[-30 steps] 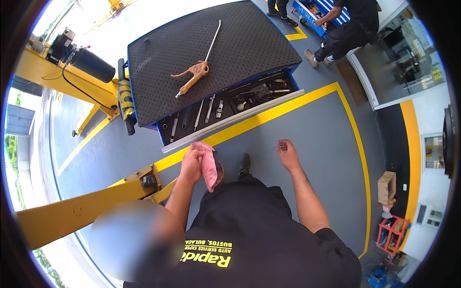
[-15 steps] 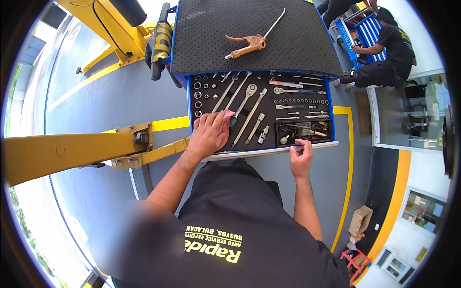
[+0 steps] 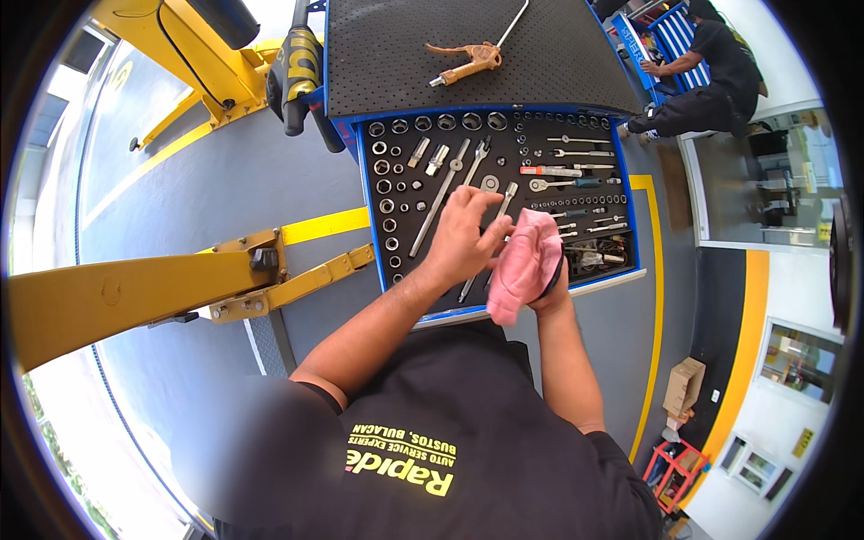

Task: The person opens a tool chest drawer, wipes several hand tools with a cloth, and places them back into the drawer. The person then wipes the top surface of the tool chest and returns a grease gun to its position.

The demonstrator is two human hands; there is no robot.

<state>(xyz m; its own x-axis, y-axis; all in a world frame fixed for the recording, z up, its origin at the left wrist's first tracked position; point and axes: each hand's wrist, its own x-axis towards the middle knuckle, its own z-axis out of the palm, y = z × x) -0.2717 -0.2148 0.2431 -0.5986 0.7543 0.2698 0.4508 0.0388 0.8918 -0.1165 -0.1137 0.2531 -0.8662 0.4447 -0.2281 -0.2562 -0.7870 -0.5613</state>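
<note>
- I see the right hand [image 3: 552, 290] clasped round a pink cloth [image 3: 522, 270], over the front edge of the open drawer [image 3: 607, 282]
- Left hand [image 3: 463, 232] beside it, fingers loosely spread; I cannot quite tell whether it touches the cloth
- Tools [image 3: 439, 200] lie in dark lining, presumably to keep each findable
- Yellow lettering [image 3: 427, 481] on black shirt [image 3: 504, 405], upside down

Head cam, L of the pair, v. wide fisheye, looked down from over my black T-shirt [image 3: 504, 459] at my L hand [image 3: 461, 236] & R hand [image 3: 553, 293], fairly close, w/ open tool drawer [image 3: 607, 283] just beyond.
</note>
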